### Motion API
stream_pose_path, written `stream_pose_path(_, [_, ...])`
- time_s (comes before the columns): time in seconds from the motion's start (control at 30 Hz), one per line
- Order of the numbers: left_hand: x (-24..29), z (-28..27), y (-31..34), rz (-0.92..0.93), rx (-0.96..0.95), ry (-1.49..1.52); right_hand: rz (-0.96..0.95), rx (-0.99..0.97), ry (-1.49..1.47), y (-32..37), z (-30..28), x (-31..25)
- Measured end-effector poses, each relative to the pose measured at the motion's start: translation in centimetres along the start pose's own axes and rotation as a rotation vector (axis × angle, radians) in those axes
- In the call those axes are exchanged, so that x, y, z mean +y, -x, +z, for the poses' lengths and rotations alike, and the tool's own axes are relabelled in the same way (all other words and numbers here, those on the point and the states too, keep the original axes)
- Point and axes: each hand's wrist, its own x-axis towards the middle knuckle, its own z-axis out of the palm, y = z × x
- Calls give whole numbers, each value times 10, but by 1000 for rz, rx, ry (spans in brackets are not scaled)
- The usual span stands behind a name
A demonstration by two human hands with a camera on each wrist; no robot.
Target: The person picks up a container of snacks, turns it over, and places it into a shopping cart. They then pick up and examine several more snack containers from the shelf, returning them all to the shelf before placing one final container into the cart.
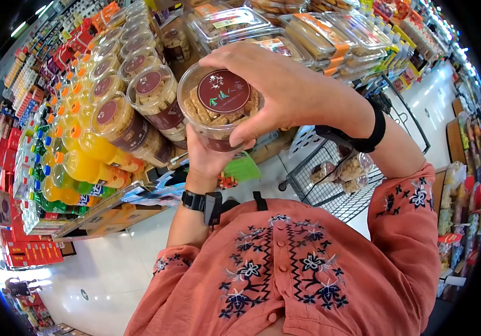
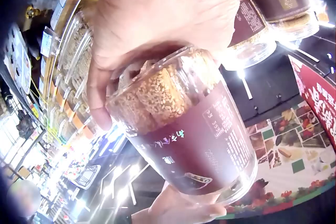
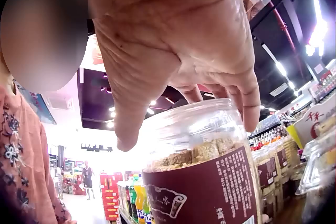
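A clear plastic tub of sesame snack sticks (image 1: 212,115), with a round maroon lid label, is held between both hands in front of the chest. From below, my left hand (image 1: 209,159) grips its base, the fingers mostly hidden behind it in the head view. My right hand (image 1: 291,84) spans the lid, thumb at the near rim and fingers across the far rim. Sesame-coated pieces and a maroon side label show on the tub (image 2: 189,134) in the left wrist view. The right hand (image 3: 178,45) arches over the tub's top in the right wrist view.
Rows of similar tubs (image 1: 151,89) stand left of the held one. Orange drink bottles (image 1: 92,162) line the shelf beyond them. Clear boxes of pastries (image 1: 318,36) are stacked ahead. A wire shopping cart (image 1: 330,190) containing several snack packs stands at the right.
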Motion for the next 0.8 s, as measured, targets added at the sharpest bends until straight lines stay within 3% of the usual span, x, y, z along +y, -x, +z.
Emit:
stream_pose_path(0.37, [33,37,-26,-93,-93,-33,234,-107,-118,-47,-36,26])
stream_pose_path(0.47, [42,47,-36,-109,-102,12,198,-83,-122,-57,-45,37])
stream_pose_path(0.6, [59,69,-46,-59,-200,-22,364,-26,-214,-80,-71,58])
stream_pose_path(0.7, [71,76,-66,-25,-279,-20,350,-12,-151,-105,-87,82])
stream_pose_path(0.8, [77,75,-86,-67,-311,168,380,-43,-183,-121,-98,98])
